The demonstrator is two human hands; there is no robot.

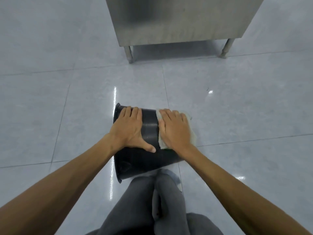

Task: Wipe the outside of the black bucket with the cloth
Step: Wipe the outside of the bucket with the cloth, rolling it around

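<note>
floor (50,99): glossy grey tiles | steel cabinet (183,19): on legs

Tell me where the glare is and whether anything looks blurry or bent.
Head view: a bright glare streak runs down the glossy floor left of the black bucket; the steel cabinet looks soft; tile lines bow from wide-angle distortion.
</note>
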